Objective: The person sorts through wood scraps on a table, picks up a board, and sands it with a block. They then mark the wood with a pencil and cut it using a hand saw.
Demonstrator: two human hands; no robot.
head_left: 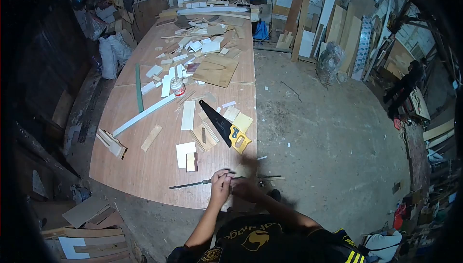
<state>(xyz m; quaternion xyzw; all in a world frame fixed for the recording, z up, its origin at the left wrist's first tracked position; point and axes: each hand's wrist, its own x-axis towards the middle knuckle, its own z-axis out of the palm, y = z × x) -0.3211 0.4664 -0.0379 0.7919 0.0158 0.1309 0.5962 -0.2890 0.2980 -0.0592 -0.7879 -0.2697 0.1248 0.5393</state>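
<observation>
My left hand [221,185] and my right hand [245,189] meet over the front right corner of the table. The left fingers are closed in a pinch around something small and dark that I cannot make out. My right hand is in shadow, fingers curled close against the left. Beside the left hand, a thin dark metal bar [185,185] lies across the tabletop. More thin dark rods [271,177] show right of my hands. A handsaw [219,124] with a yellow handle rests farther up. Nearest on the left are a white board [183,153] and a small wooden block [191,162].
Wood offcuts [202,43] cover the far half of the table [144,176]. A glue jar [177,87] with a brush stands mid-table, near a long white strip [144,115]. A wooden piece [112,143] sits at the left edge. Boards [340,26] lean on the back wall.
</observation>
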